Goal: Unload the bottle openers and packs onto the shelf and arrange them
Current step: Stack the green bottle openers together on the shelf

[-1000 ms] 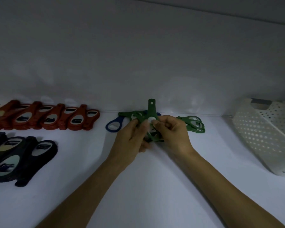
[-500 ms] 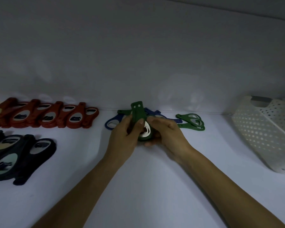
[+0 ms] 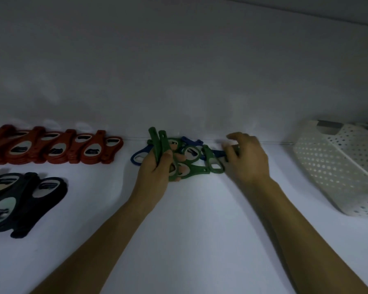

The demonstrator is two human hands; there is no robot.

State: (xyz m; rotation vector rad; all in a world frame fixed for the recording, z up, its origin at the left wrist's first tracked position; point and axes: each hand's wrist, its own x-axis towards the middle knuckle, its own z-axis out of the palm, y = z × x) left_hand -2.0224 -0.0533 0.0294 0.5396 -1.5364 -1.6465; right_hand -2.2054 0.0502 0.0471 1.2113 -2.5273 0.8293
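Note:
My left hand (image 3: 155, 175) grips a small stack of green bottle openers (image 3: 160, 145), handles pointing up, at the middle back of the white shelf (image 3: 191, 219). Just right of it lie more loose green openers (image 3: 212, 164) over blue openers (image 3: 139, 157). My right hand (image 3: 245, 160) reaches to the right of that pile, fingers curled on a green opener that is mostly hidden under them. A row of red openers (image 3: 57, 148) lines the back left. Black openers (image 3: 26, 196) lie in front of them.
A white perforated basket (image 3: 344, 168) lies tilted on the shelf at the right. The grey back wall (image 3: 179, 81) rises directly behind the openers. Bare shelf surface spreads between my forearms and toward the front edge.
My hands have come apart. The left keeps the stacked green openers, and the right has moved rightward to the loose green openers near the wall.

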